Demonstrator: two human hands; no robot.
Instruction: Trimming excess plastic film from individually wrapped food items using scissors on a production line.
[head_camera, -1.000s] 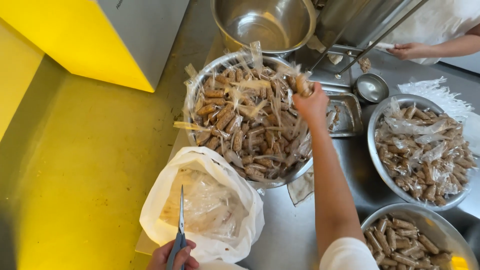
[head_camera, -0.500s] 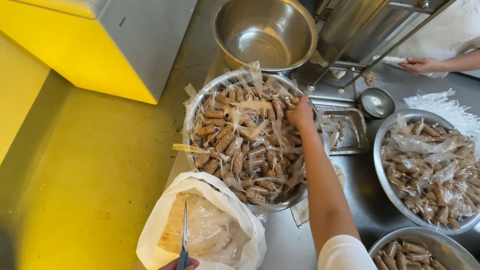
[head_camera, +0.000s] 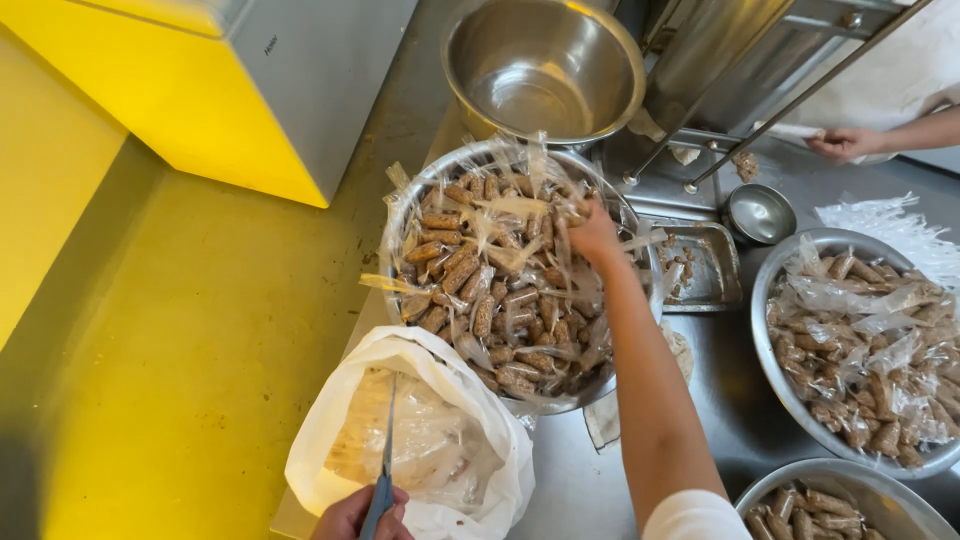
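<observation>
The right arm is bare from the right hand (head_camera: 596, 236) to above the elbow, where a short white sleeve (head_camera: 697, 516) begins, smooth and plain. The left hand (head_camera: 352, 514) shows bare at the bottom edge; no glove, ring or watch on either.

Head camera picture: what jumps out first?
A big metal bowl in the middle, heaped with brown sticks in clear wrap, with the right hand reaching in. Bottom left, the left hand holds a thin blade over a white bag. The floor is bright yellow.
</observation>
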